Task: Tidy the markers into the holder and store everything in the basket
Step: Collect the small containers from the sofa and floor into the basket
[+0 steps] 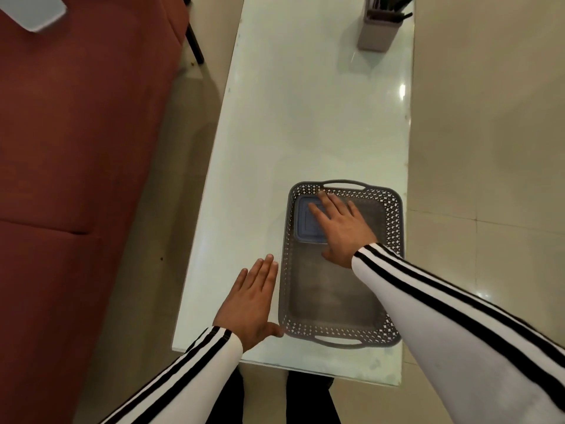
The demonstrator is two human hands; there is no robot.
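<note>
At the near end of the white table [305, 117], a grey perforated basket [394, 221] lies lengthways with a handle at each short end. The right hand [342, 228] rests flat inside it, fingers [316, 211] spread and gripping nothing, on a blue lidded box [304, 224] tucked into the far left corner. The left hand [252, 301] lies open beside the basket's left wall, fingers pressed together, thumb touching the near corner.

The marker holder [379, 32] stands well apart at the far right edge of the table, dark markers [400, 7] sticking up from it. I judge the box is being seated; pressing it square into the corner would leave the rest of the basket's floor free for the holder, and the left hand should steady the basket against sliding on the glossy top.

The holder's top is cut off, so the marker count is unclear. The right palm covers much of the box lid.
</note>
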